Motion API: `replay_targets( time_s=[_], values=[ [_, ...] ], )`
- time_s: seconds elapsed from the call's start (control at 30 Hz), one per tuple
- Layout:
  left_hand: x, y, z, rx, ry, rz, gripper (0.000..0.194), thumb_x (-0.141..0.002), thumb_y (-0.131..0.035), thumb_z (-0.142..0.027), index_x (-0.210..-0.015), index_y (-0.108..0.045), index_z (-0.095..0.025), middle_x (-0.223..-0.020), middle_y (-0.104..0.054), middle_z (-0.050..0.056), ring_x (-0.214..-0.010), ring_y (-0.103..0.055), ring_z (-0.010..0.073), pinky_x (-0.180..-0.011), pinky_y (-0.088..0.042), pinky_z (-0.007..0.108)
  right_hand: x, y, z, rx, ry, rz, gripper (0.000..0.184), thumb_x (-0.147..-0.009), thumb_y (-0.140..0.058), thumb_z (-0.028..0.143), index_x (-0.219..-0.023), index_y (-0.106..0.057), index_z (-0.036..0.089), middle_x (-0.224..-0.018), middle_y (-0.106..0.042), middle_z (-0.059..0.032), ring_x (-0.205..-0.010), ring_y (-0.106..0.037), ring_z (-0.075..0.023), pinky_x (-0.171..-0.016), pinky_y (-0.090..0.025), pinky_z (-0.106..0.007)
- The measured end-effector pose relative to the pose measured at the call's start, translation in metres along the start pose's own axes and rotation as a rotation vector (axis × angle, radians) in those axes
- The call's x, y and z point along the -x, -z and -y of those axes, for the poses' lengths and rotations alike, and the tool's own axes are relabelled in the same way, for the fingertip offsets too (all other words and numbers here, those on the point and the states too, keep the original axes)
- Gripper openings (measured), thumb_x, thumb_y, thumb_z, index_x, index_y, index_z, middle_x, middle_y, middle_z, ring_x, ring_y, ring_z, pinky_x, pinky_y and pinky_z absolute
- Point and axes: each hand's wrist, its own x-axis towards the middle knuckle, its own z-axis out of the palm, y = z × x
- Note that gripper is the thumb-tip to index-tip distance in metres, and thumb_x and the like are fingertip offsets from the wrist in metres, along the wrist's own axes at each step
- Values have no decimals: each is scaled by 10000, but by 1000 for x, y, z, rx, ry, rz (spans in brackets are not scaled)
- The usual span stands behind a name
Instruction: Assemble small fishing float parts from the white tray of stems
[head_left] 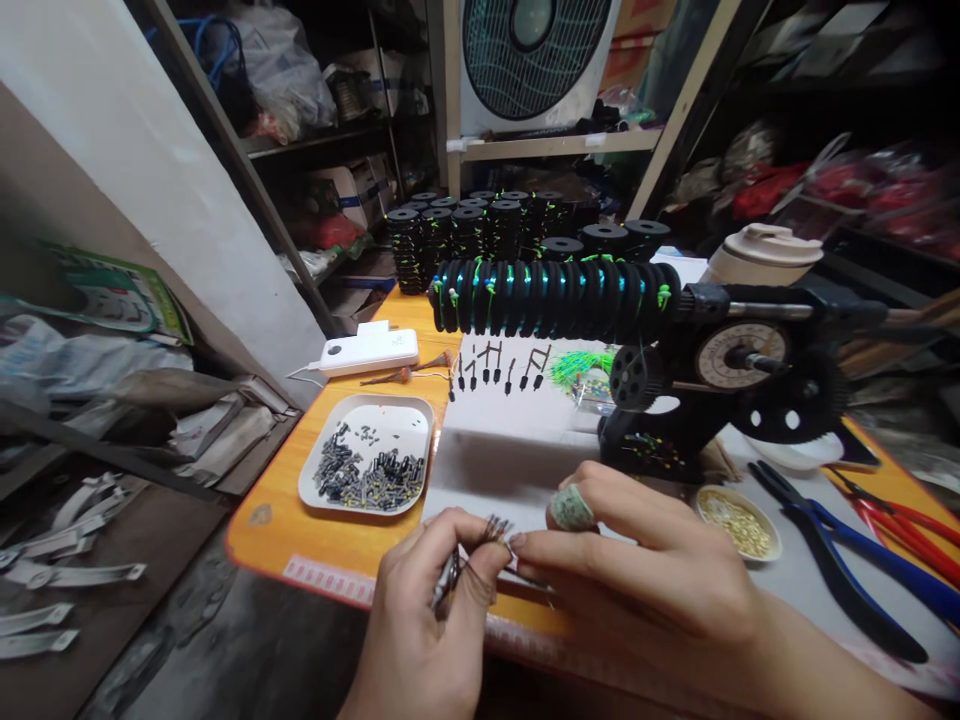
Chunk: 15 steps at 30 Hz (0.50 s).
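Note:
My left hand (427,620) is closed, thumb against bent fingers, on a small bunch of thin dark wire-like pieces (498,528). More of the bunch shows inside the curled fingers; its exact kind is unclear. My right hand (660,580) meets it from the right, with fingertips pinched at the end of the bunch and a greenish wrap (571,508) around one finger. A thin dark rod-like piece (534,579) sticks out below these fingertips. What the right fingers grip is hidden. Both hands are over the front edge of the orange table (285,510).
A white tray (429,440) of small dark parts stands left. Behind the hands, a black winder (742,355) carries a ribbed black roll (555,298). Blue-handled pliers (832,560) and a dish of gold bits (775,540) lie right. Black spools (506,225) stand behind.

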Motion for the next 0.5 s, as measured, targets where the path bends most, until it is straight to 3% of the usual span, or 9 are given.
replay_targets(
  time_s=[0.1,0.17,0.3,0.4,0.5],
  values=[
    [2,-2,2,-15,-57,-27,203,-929,-586,-283,-734,-610,-232,-665,-593,-28,-610,-537,134,-555,-385,221,-3,-1,3,48,-10,-46,120,-898,-619,68,-891,-687,166,-681,-444,14,-610,-397,-124,-525,-322,-246],
    [3,-1,5,-20,-121,-116,141,-908,-605,-238,-772,-640,-245,-709,-622,-28,-662,-579,143,-624,-433,217,-4,2,2,55,-13,-59,153,-882,-595,46,-833,-670,170,-670,-466,11,-593,-420,-121,-510,-336,-247],
    [5,23,18,-134,-121,-341,103,-890,-626,-198,-822,-671,-260,-738,-660,-44,-671,-603,130,-652,-466,188,-2,11,-9,149,-20,-51,159,-891,-573,25,-918,-637,168,-838,-612,-56,-761,-606,-159,-633,-498,-257],
    [12,53,32,-213,-56,-284,93,-885,-654,-235,-799,-691,-235,-684,-681,-40,-608,-616,123,-575,-469,167,-4,12,-18,281,130,78,180,-960,-488,50,-999,-647,125,-945,-681,-117,-986,-651,-227,-857,-560,-355],
    [28,77,42,-213,19,-248,150,-895,-656,-272,-764,-696,-209,-697,-710,-13,-629,-659,135,-593,-506,174,-4,5,-21,368,234,236,297,-963,-420,34,-1083,-682,106,-1089,-718,-149,-1164,-618,-273,-1010,-515,-472]
  ],
)
